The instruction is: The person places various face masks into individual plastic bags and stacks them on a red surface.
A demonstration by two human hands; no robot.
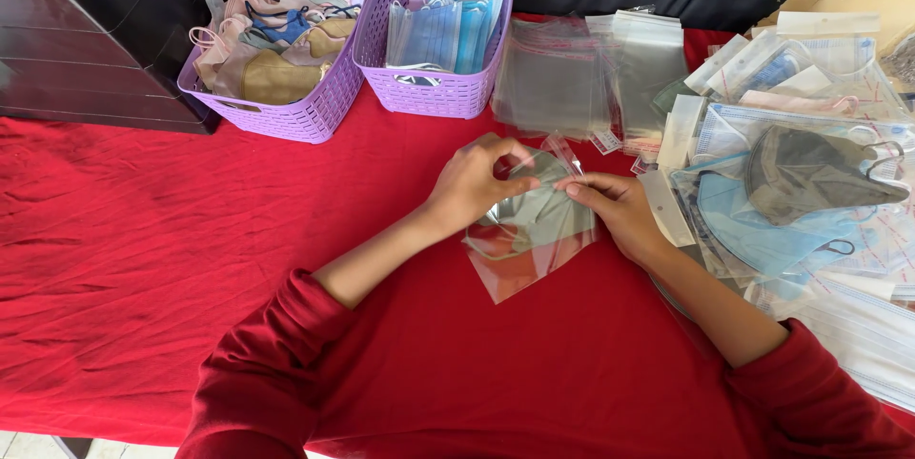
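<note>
Red sleeves are reaching in from the bottom edge, both forearms crossing the table [143, 230], which is draped in a wrinkled red cloth. At the middle of the cloth the left hand [474, 183] is pinching the upper edge of a clear, flat plastic bag [527, 247], fingers closed on the film. The right hand [618, 211] is gripping the bag's top right corner, thumb and fingertips pressed together on it beside the open flap. Inside the bag a grey-green fabric face mask [545, 216] is lying, filling most of the upper part, while the bag's lower corner is resting on the cloth.

Just beyond the hands a loose stack of empty clear plastic bags [572, 73] is sitting. Further back, two lilac plastic baskets are standing side by side, touching: the left basket [295, 116] is holding beige, pink and blue fabric masks, and the right basket [429, 92] is holding light blue pleated masks. Right of the right hand a heap of packed masks in clear sleeves [810, 202] is spreading to the frame edge, a dark grey mask [810, 173] lying on top over a light blue one.
</note>
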